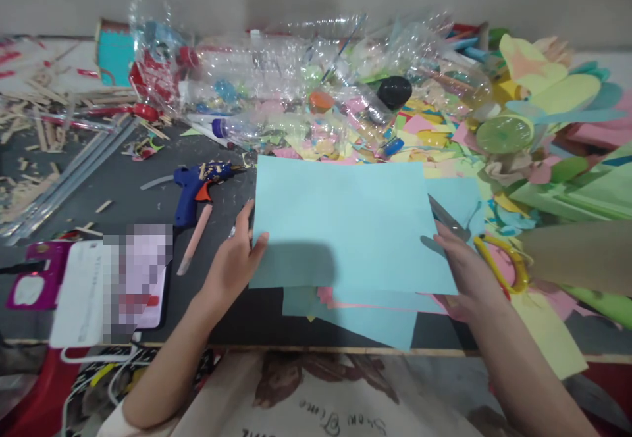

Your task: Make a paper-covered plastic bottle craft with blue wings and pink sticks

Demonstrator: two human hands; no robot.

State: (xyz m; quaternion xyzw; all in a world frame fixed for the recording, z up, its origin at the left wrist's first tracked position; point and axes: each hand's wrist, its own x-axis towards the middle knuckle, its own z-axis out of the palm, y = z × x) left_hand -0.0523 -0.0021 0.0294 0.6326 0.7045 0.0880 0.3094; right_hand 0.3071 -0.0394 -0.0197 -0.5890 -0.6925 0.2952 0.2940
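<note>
A light blue sheet of paper [340,220] is held up flat between my two hands. My left hand [237,253] pinches its left edge, thumb on top and the other fingers partly behind it. At the right edge, my right hand [461,259] grips the sheet, with most fingers hidden under it. Scissors with yellow handles [503,266] lie just beyond my right hand, blades pointing away to the left. Below the held sheet, more blue paper [385,328] and a pink piece lie on the dark table [237,322].
To the left are a blue glue gun [190,193], a glue stick [195,239], a phone [148,279] and a white box [76,292]. Clear plastic bottles [276,68] and paper scraps crowd the back. Paper flowers [553,75] stand right; wooden sticks [44,121] litter the far left.
</note>
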